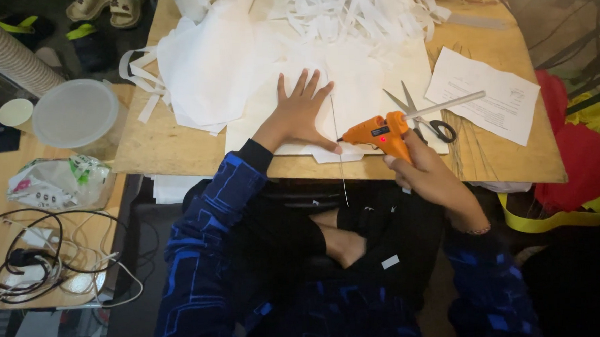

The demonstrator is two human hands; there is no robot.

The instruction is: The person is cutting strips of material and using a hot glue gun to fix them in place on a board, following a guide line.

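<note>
- The left hand (pixel 302 111) lies flat, palm down, with fingers spread wide on a sheet of white paper (pixel 357 85); it grips nothing, only presses the sheet to the wooden table (pixel 171 150).
- The left forearm, in a dark sleeve with blue lines, reaches up from the lap and across the table's near edge.
- The right hand (pixel 428 176) is closed around the grip of an orange glue gun (pixel 383 132), wrist bent back below the table edge.
- The glue gun's nozzle points left, its tip just beside the left thumb, over the white paper. A pale glue stick juts from its back, up and to the right.
- A thin wire (pixel 340 153) runs down the sheet, past the nozzle and over the table edge.
- Scissors (pixel 422 116) lie just behind the gun, partly hidden by it.
- A printed sheet (pixel 492 99) lies to the right; a heap of white paper strips (pixel 360 11) sits at the far edge.
- A clear lidded tub (pixel 75 114) stands left of the table, tangled cables (pixel 41 260) nearer.
</note>
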